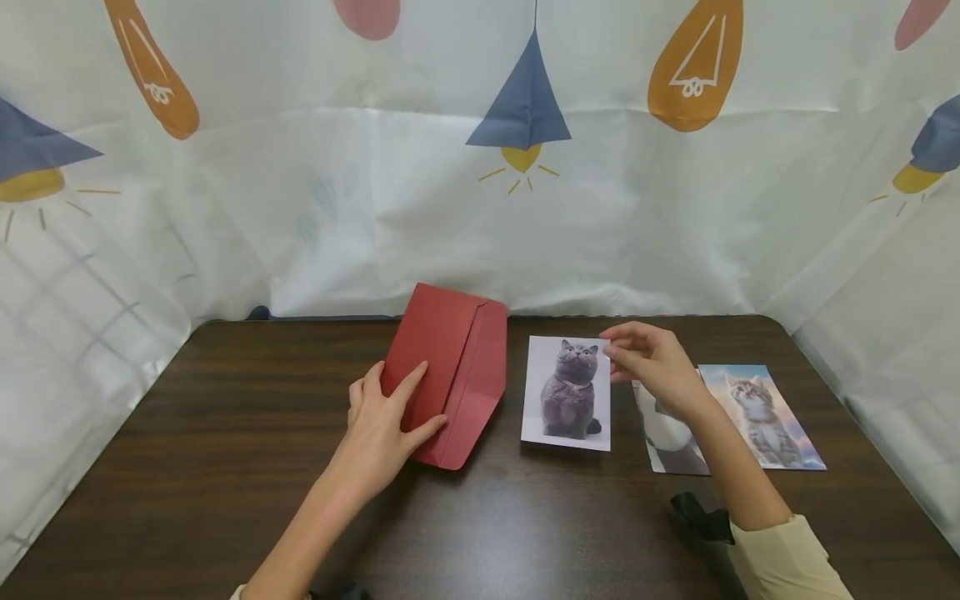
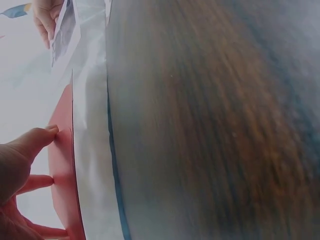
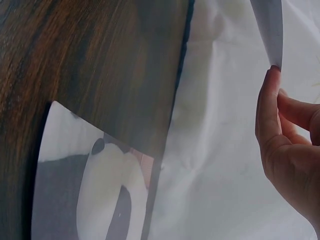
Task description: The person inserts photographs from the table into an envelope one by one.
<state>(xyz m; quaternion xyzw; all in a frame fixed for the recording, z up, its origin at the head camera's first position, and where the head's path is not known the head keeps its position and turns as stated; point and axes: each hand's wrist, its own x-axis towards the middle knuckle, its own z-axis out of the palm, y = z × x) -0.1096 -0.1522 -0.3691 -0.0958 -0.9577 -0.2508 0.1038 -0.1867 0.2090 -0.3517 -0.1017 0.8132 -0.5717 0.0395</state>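
A red envelope (image 1: pixel 431 350) with its flap (image 1: pixel 480 383) folded out to the right is in my left hand (image 1: pixel 378 417), raised off the table and tilted. The left thumb and index finger lie on its front, while other fingers are at its left edge; what is behind it is hidden. My right hand (image 1: pixel 648 362) pinches a photo card of a grey cat (image 1: pixel 573 396) at its upper right edge, above the table. In the right wrist view that card (image 3: pixel 271 30) shows nearly edge-on between thumb and fingers.
A kitten photo card (image 1: pixel 772 417) lies on the dark wooden table (image 1: pixel 225 450) at the right. Beside it, partly under my right forearm, is a black-and-white animal photo card (image 1: pixel 671 442). A patterned white curtain (image 1: pixel 450 225) hangs behind the table.
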